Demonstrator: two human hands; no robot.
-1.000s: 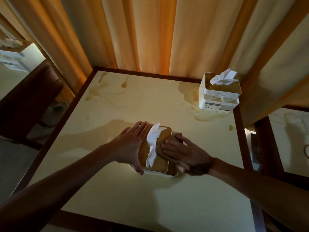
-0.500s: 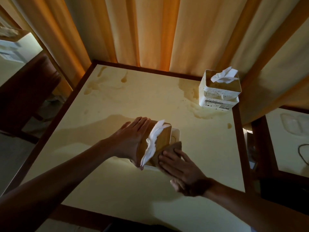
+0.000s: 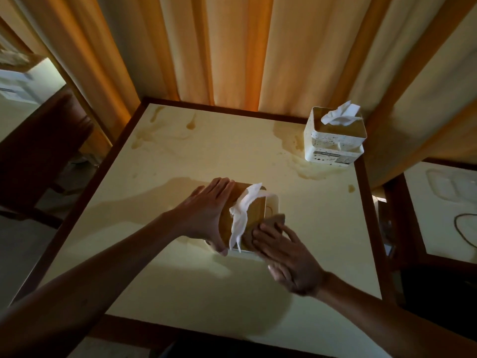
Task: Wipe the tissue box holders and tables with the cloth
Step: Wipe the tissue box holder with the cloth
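Cream table [image 3: 180, 280] with dark wood rim, stained; near tissue box holder [image 3: 271, 206] mid-top, speckled tissue box holder [image 3: 333, 140] at far right corner.

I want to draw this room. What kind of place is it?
Probably a small restaurant or cafe. Each table has a tissue box on it, more tables stand close on both sides, and long orange curtains hang behind.
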